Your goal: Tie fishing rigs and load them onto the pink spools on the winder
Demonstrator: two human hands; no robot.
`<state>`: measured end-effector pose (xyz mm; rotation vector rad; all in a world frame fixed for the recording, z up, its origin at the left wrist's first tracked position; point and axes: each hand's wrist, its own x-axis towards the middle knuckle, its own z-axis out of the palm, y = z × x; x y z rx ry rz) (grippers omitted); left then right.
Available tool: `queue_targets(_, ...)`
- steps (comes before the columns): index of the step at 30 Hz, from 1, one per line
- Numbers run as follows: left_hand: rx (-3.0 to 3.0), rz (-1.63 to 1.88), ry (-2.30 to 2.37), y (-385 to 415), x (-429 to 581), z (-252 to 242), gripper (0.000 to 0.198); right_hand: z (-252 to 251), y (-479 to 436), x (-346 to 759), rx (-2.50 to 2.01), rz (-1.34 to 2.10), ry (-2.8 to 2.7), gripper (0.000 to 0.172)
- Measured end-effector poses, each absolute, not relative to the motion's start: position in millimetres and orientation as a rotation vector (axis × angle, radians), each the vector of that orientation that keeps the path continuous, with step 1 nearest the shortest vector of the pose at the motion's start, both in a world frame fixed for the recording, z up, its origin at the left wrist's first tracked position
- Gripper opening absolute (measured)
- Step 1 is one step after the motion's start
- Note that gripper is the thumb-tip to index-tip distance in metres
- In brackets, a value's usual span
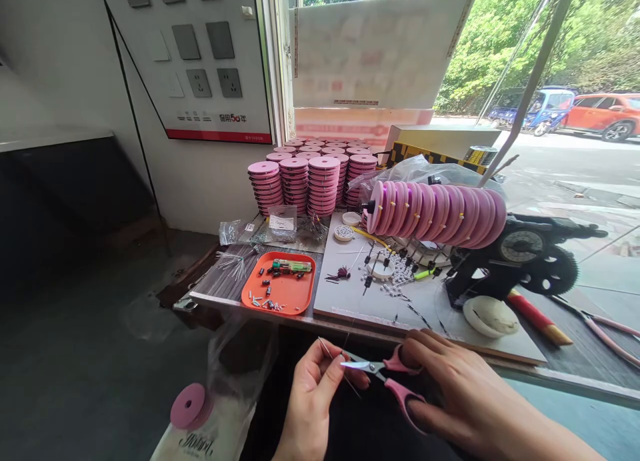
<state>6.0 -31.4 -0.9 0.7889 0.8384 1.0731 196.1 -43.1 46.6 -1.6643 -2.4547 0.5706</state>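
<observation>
My left hand [311, 398] is closed, pinching a thin dark needle-like stick [326, 348] that slants down past the fingers. A fine line, perhaps thread, rises near the fingertips; it is too thin to be sure. My right hand [457, 378] has its thumb and fingers in the pink handles of a pair of scissors [371, 367]. The scissor blades are parted slightly and their tips reach the left thumb and fingertips. Both hands are over my dark-clothed lap, in front of the table edge.
An orange tray [285, 304] holds small black and silver parts. Behind it stand stacks of pink spools [324, 181]. On the right, a black winding device [525, 248] carries a row of pink discs [440, 214]. White beads [400, 268] lie on a pale board [360, 314].
</observation>
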Motion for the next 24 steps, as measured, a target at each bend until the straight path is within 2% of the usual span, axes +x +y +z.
queue_targets(8, 0.791, 1.079, 0.826, -32.2, 6.4, 0.4, 0.011, 44.6, -40.6, 194.6, -1.681, 0.636, -2.412, 0.011)
queue_targets(16, 0.818, 1.059, 0.851, -32.9, 6.4, 4.5, 0.012, 41.5, -33.6, 193.0, -1.73, 0.959, -2.276, 0.007)
queue_targets(24, 0.804, 1.072, 0.861, -34.0, 6.6, 4.5, 0.011, 36.0, -32.7, 192.2, -1.678, 1.057, -2.243, 0.008)
